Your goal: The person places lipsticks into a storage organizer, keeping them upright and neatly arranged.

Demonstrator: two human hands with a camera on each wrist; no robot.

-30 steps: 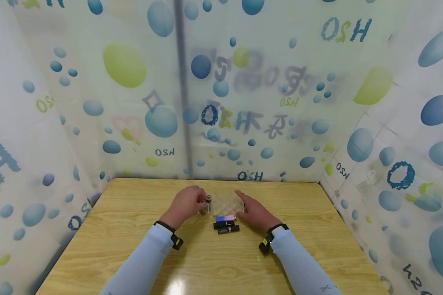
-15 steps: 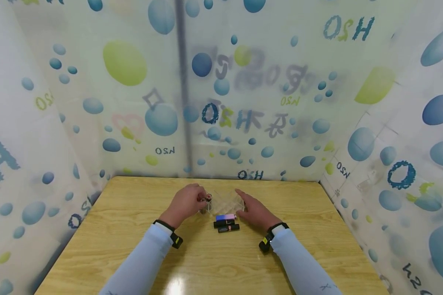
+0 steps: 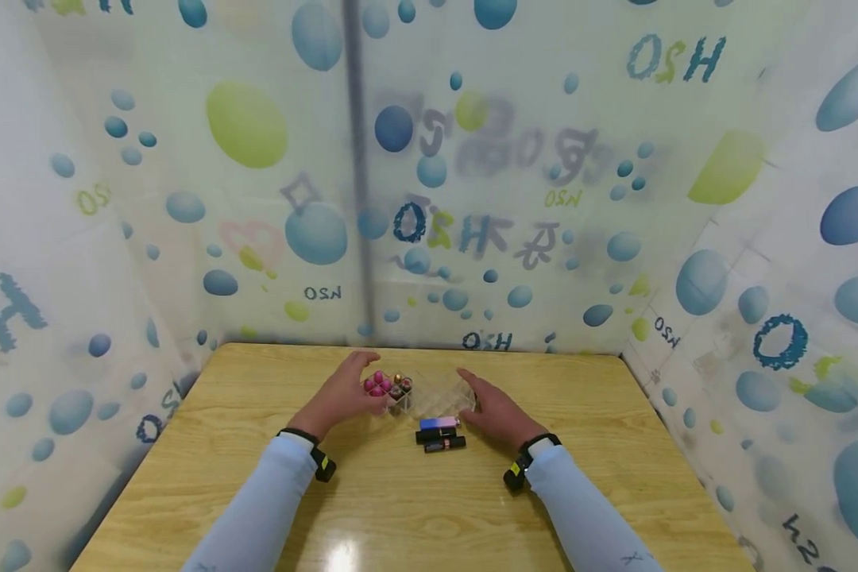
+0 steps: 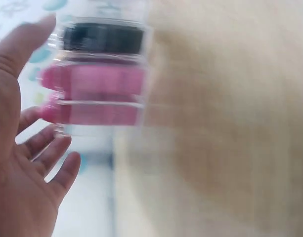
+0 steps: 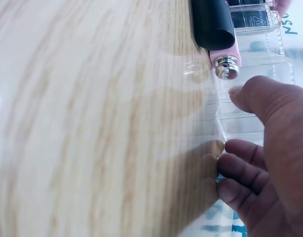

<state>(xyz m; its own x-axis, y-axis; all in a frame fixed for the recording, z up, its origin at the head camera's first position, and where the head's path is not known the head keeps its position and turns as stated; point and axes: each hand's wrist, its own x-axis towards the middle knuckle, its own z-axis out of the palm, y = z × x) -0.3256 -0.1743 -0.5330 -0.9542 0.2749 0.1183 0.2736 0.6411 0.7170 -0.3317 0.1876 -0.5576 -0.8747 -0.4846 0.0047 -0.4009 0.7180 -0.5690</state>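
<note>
I have the clear case (image 3: pixel 438 397) on the tabletop (image 3: pixel 415 516) between both hands, pink tubes (image 3: pixel 377 385) standing in its left end, dark tubes (image 3: pixel 399 388) beside them. My left hand (image 3: pixel 338 399) is spread wide around that end, holding nothing; my right hand (image 3: pixel 500 413) holds the other end, thumb on the near side, fingers bent. Nearer me lie a blue-and-pink tube (image 3: pixel 439 423) and two black tubes (image 3: pixel 436 435)
</note>
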